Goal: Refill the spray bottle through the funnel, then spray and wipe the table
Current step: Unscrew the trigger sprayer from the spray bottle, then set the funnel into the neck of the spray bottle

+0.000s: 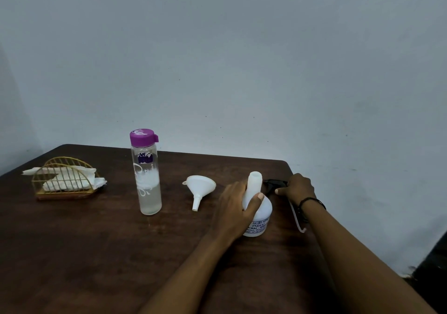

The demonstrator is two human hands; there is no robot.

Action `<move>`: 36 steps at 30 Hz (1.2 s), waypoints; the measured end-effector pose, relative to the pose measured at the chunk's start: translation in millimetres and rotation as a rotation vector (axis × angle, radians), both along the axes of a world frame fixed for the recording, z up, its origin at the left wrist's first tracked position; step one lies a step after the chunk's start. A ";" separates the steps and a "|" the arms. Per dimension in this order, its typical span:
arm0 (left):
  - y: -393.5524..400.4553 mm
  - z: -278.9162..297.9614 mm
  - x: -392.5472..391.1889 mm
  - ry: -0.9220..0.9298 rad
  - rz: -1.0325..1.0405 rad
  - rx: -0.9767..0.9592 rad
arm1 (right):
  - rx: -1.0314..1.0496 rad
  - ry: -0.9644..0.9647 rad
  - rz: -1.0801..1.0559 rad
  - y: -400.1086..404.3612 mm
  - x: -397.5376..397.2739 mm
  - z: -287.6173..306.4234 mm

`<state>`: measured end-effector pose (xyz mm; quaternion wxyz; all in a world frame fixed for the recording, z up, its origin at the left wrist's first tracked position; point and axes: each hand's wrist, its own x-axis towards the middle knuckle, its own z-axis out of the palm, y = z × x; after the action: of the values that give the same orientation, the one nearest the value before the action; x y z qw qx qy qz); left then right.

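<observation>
Toward the tabletop's right edge, beside the loose funnel, the left hand grips the neck of the uncapped spray bottle (light, smooth plastic, probably tippy; best held there), while the right hand clasps the removed sprayer head.

Single head view, forward and down over table
</observation>
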<state>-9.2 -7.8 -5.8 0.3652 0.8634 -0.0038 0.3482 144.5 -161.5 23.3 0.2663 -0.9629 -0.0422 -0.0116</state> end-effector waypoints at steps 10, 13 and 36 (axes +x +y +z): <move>7.0 11.0 -9.1 -0.110 0.009 -0.159 | 0.121 -0.065 0.017 -16.0 -6.1 15.5; 13.9 13.8 -9.1 -0.168 0.074 -0.198 | 0.167 -0.110 0.053 -20.3 -23.6 34.7; 78.9 12.1 -38.2 0.181 0.401 -0.219 | 0.338 -0.287 0.409 114.2 -194.6 12.2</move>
<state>-47.4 71.1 6.2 0.3793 0.8297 0.2381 0.3332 -50.2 -47.3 35.5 0.4110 -0.8649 -0.2700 -0.1006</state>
